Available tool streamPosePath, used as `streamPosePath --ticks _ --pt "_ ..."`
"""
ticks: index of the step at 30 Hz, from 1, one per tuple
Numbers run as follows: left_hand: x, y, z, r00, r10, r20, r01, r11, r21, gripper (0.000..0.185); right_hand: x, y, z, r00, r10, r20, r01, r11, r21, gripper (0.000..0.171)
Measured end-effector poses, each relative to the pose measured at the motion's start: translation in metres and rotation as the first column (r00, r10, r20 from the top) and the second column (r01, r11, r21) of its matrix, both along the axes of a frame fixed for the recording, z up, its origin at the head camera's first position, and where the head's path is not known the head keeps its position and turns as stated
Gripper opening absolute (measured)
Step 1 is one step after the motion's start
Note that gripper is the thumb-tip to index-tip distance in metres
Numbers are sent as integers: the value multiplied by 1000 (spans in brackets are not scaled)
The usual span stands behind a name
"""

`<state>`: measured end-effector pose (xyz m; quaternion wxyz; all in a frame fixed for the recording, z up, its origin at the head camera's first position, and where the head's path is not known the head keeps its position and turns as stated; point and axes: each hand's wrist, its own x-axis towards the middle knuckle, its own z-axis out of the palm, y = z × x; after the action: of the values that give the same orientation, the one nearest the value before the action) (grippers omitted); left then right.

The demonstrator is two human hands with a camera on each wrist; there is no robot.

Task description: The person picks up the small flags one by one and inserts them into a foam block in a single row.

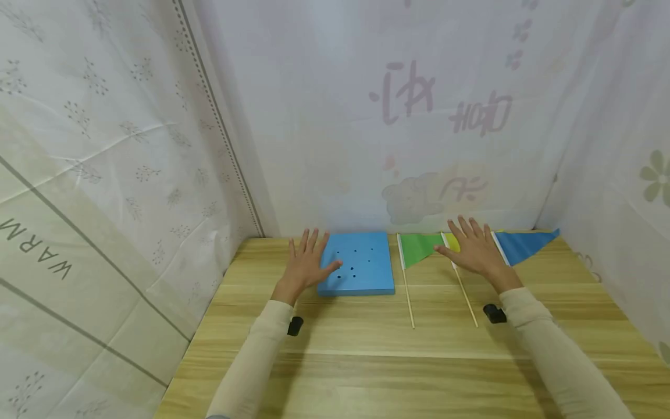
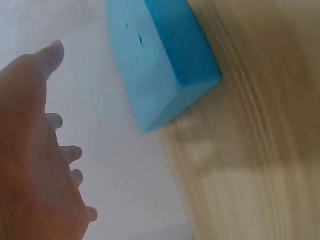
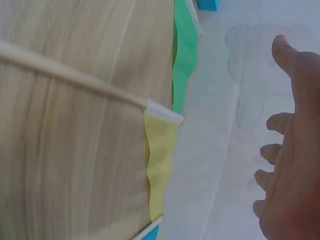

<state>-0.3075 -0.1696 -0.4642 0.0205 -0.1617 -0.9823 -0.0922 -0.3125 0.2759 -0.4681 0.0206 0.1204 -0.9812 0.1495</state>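
Note:
My left hand point(image 1: 306, 265) hovers over the left side of a blue foam block point(image 1: 374, 276), its fingers spread and holding nothing. Several small dark holes dot the block's top. In the left wrist view the block point(image 2: 150, 65) lies beyond the thumb, apart from the hand. My right hand point(image 1: 475, 250), fingers also spread, is raised above the yellow flag point(image 1: 454, 241) and covers part of it. A green flag point(image 1: 419, 249) lies to its left and a blue flag point(image 1: 523, 245) to its right. The right wrist view shows the yellow flag point(image 3: 161, 160) on its wooden stick, apart from my fingers.
All this lies near the back of a wood-grain table point(image 1: 366, 372). A pale printed curtain point(image 1: 324, 145) hangs right behind it, with more patterned cloth point(image 1: 120, 145) along the left and right sides. A black wrist camera point(image 1: 494, 313) sits below my right wrist.

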Motion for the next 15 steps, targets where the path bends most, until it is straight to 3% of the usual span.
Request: streamPosePath --ticks 7,11,15 --pt "12 7 -15 996 -66 -52 67 998 19 81 11 -23 -10 999 41 -34 -44 996 -84 89" --pt "20 15 -25 986 -122 -111 129 990 58 70 18 -37 -14 999 49 -6 -49 982 -180 82" --pt "25 24 -33 984 -135 -120 147 984 96 62 24 -52 -21 999 50 21 -43 963 -265 74"
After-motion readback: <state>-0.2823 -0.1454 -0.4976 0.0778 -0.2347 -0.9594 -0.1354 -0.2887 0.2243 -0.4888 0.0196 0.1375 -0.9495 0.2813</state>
